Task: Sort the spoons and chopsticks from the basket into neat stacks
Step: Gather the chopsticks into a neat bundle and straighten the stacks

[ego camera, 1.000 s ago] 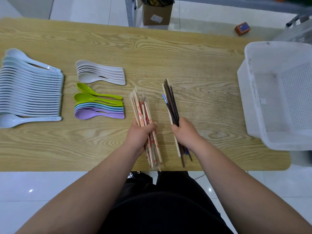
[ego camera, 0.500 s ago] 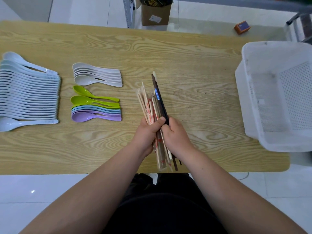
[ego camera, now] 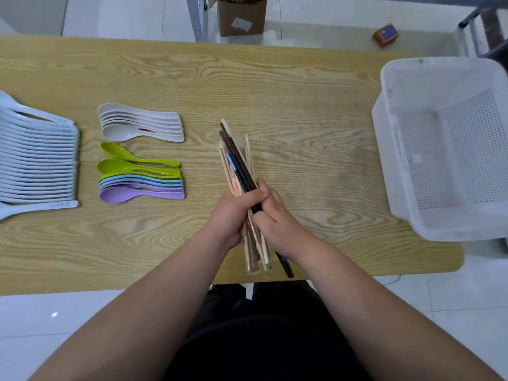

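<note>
Clamped at centre frame by left grip (ego camera: 233,213) and right grip (ego camera: 277,221), fingers curled round it from either side: mixed bundle of chopsticks (ego camera: 238,166), pale and dark, tips fanned toward the upper frame, near ends just short of the counter (ego camera: 302,100) lower edge. Ranged along the left: pale blue spoons (ego camera: 38,160) running off the frame edge, white spoons (ego camera: 137,127) above coloured spoons (ego camera: 137,180). Parked far right, overhanging the counter's right edge: white basket (ego camera: 384,114), with bare wood between it and the bundle and across the whole upper strip.
</note>
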A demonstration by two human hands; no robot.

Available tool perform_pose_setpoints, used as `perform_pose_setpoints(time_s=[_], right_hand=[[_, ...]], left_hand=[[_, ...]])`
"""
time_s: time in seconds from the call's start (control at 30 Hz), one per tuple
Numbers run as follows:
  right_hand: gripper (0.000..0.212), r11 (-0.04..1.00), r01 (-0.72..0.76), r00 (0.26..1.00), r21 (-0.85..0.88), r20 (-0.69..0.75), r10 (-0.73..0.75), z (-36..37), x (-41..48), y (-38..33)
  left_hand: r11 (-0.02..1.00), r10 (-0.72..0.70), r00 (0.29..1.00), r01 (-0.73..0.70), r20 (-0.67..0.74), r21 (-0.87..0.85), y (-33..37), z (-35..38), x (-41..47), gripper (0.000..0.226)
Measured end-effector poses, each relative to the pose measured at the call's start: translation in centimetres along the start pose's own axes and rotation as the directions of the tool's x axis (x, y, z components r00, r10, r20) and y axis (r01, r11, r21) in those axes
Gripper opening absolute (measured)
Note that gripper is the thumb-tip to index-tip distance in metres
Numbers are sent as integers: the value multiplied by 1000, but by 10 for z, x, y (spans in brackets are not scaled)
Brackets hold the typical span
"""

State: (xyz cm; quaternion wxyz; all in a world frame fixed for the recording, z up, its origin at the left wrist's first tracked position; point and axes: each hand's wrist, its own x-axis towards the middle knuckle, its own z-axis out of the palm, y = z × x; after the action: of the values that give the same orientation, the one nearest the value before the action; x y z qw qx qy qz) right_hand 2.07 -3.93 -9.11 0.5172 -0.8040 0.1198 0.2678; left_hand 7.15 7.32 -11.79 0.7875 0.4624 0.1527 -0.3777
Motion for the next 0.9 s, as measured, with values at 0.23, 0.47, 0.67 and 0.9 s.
perform_pose_setpoints(time_s=[0.23,0.47,0.67,0.9], right_hand=[[75,795,0,1000,607,-24,18,-12,19,6],[87,826,316,929,467,-329,-170,-93,39,-53],[85,792,547,770,271,-535,-348,-114,48,-70],[61,801,559,761,214,-516,-394,-103,61,-37]], left_hand=[[984,78,991,-59,-112,166,15,14,15,21],[448,489,871,-196,-56,873,48,49,27,50],[342,639,768,-329,39,880,52,76,58,59],[133,645,754,-271,124,954,17,67,83,61]])
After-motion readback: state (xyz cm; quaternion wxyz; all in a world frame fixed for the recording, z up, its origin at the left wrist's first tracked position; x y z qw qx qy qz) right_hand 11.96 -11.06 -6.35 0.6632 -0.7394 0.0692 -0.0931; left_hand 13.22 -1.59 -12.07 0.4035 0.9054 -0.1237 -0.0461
